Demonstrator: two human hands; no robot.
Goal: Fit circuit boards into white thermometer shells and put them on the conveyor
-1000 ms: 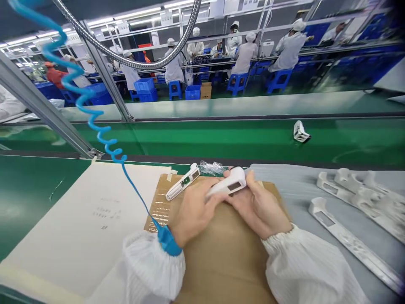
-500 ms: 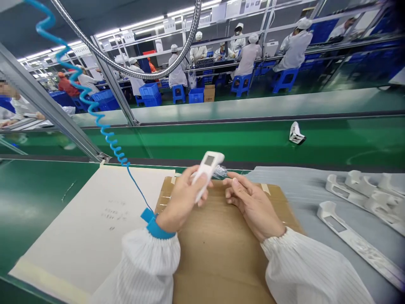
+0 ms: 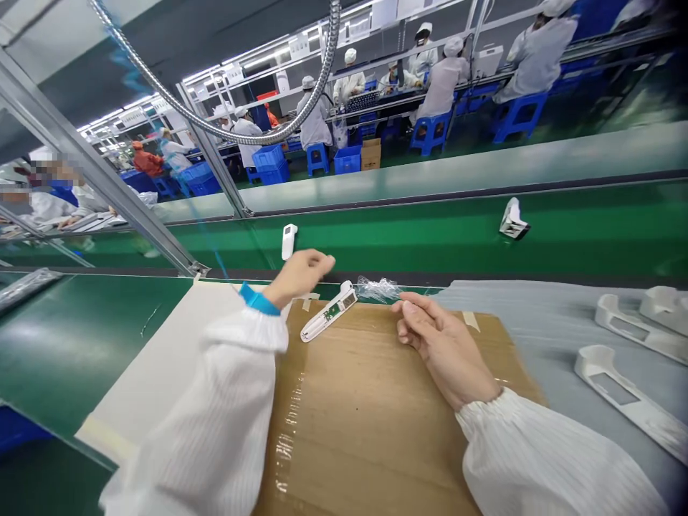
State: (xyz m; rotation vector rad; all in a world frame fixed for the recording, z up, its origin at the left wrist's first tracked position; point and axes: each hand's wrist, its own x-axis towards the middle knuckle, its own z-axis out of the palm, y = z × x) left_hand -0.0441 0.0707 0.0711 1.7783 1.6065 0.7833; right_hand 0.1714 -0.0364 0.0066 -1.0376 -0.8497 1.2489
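Observation:
On the green belt beyond the bench, a closed white handheld device (image 3: 289,241) lies just behind my left hand (image 3: 304,276), whose fingers are drawn together with nothing seen in them. An opened white housing (image 3: 329,312) with a green circuit board rests at the cardboard's (image 3: 370,408) far edge, between my hands. Crumpled clear plastic (image 3: 378,288) lies to the right of that housing. The thumb and fingers of my right hand (image 3: 443,344) are pinched near the plastic; whatever is between them is too small to make out.
Several white shell parts (image 3: 618,390) lie on grey sheeting at the right. A white and black piece (image 3: 514,219) sits on the belt. White paper (image 3: 177,358) covers the bench at the left. A metal hose (image 3: 215,127) hangs overhead; people sit at the far lines.
My left hand has let go of the white device, which now lies on the belt, and has moved left. The opened housing has come into sight. My view has tilted and shifted left.

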